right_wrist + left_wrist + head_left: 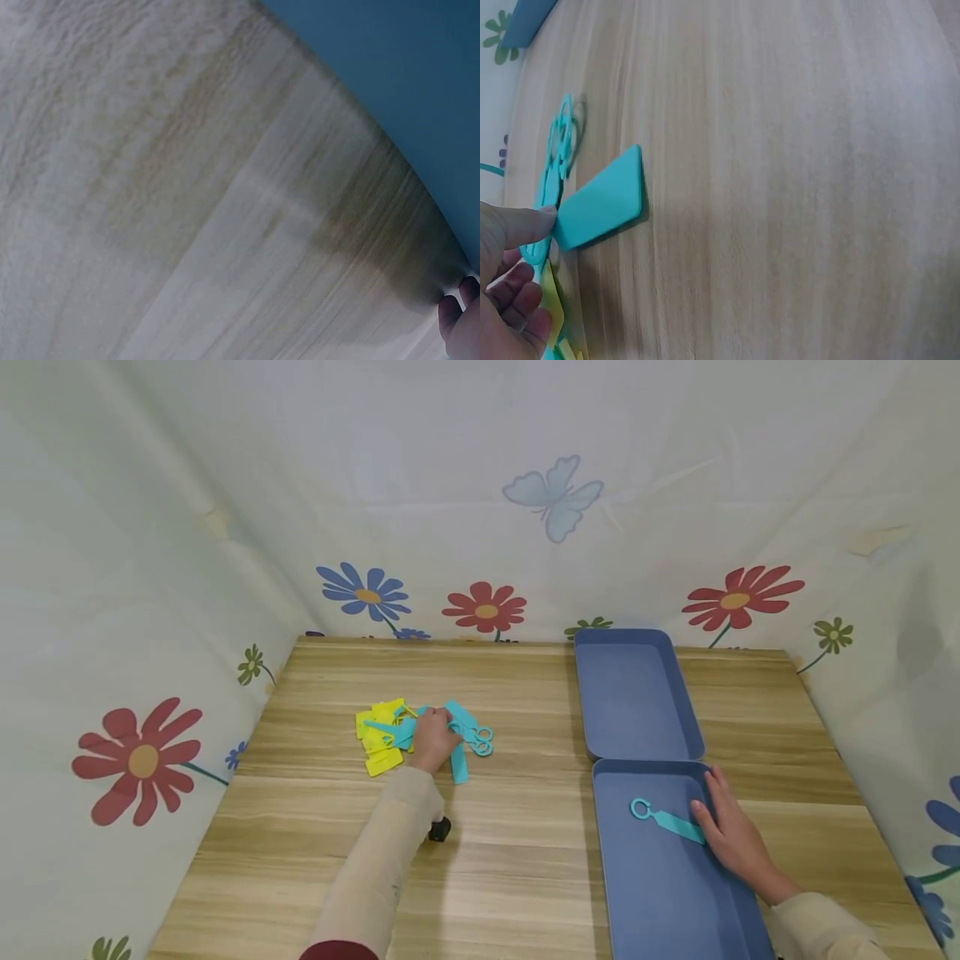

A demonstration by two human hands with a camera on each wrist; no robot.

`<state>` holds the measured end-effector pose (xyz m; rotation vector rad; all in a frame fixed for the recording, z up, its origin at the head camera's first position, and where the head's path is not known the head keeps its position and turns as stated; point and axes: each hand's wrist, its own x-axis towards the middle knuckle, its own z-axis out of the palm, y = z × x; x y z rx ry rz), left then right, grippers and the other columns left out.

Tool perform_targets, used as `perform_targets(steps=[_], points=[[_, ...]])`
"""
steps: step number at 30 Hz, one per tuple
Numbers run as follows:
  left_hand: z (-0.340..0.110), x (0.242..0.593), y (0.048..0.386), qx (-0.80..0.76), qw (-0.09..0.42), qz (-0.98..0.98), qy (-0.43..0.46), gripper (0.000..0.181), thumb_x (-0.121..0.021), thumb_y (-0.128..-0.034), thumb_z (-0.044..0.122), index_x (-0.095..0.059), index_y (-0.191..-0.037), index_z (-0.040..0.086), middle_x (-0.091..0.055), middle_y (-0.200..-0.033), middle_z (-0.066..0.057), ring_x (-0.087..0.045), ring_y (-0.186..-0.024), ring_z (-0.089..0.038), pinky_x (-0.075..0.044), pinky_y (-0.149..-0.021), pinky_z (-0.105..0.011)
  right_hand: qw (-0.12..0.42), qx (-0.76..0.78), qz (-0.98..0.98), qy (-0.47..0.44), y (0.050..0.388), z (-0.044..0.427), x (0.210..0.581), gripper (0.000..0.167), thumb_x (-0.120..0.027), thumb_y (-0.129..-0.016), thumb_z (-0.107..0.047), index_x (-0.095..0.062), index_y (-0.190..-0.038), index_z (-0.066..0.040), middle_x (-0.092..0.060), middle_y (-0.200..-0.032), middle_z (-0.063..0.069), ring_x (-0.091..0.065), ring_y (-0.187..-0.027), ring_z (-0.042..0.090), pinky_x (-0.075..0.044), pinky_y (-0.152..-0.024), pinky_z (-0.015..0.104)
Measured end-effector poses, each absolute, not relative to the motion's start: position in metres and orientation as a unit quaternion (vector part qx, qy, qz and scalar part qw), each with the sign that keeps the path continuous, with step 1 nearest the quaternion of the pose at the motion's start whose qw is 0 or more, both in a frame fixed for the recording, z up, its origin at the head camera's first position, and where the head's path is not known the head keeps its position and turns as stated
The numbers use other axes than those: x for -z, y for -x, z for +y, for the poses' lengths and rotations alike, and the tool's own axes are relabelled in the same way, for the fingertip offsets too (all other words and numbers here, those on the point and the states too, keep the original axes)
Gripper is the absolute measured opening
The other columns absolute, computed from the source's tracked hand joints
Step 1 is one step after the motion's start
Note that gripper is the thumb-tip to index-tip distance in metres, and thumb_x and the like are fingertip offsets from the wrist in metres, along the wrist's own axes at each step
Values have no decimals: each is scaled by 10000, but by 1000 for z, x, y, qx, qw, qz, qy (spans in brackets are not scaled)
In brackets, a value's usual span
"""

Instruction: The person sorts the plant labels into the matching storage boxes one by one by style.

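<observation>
Head view, hands (435, 743) (738, 843) touching turquoise tag (459, 766), tray (660, 897)

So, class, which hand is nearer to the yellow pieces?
Left. The left hand is just right of the yellow pieces; the right hand is farther right, at the front tray.

Three cameras are watching one wooden table (517, 868).
The head view is facing forward and down from high up, reaching both far corners; close over the wood and facing it, the left wrist view is sharing the turquoise tags (606, 199) with it, the right wrist view the near blue tray (667, 902) at its right edge.
</observation>
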<state>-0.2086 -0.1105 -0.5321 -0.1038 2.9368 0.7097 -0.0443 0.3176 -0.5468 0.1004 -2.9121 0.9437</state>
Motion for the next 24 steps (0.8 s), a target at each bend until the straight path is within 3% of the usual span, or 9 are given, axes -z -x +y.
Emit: perform_targets(steps=[6,11,19,24], points=[[-113,531,209,-286,62,956,26,285,-691,-726,120,-563,-964,27,-584,-916,-107,-519,-852,-231,-441,-754,-341,39,-307,-950,-33,45,317,548,567,-387,-942,-249,-180,-1374,56,-121,-1444,245,-198,-1265,472,-242,-899,629],[-116,531,212,-331,75,940,39,178,-621,-794,128,-570,-947,51,-591,-883,-86,-515,-777,-197,-434,-681,-292,40,-307,-950,-32,44,318,549,570,-392,-941,-247,-177,-1375,54,-118,-1446,242,-197,-1266,474,-240,-902,631],[-123,527,217,-398,116,908,63,132,-590,-835,167,-605,-886,47,-612,-845,-80,-539,-730,-165,-424,-627,-226,37,-314,-948,-30,44,318,549,576,-393,-941,-251,-171,-1378,51,-110,-1448,242,-188,-1265,481,-217,-924,634],[-127,526,218,-464,173,866,71,137,-589,-837,131,-611,-909,17,-582,-765,-47,-529,-622,-113,-435,-548,-204,43,-315,-948,-32,44,318,549,569,-395,-941,-247,-178,-1379,42,-115,-1450,236,-194,-1264,479,-225,-915,634]])
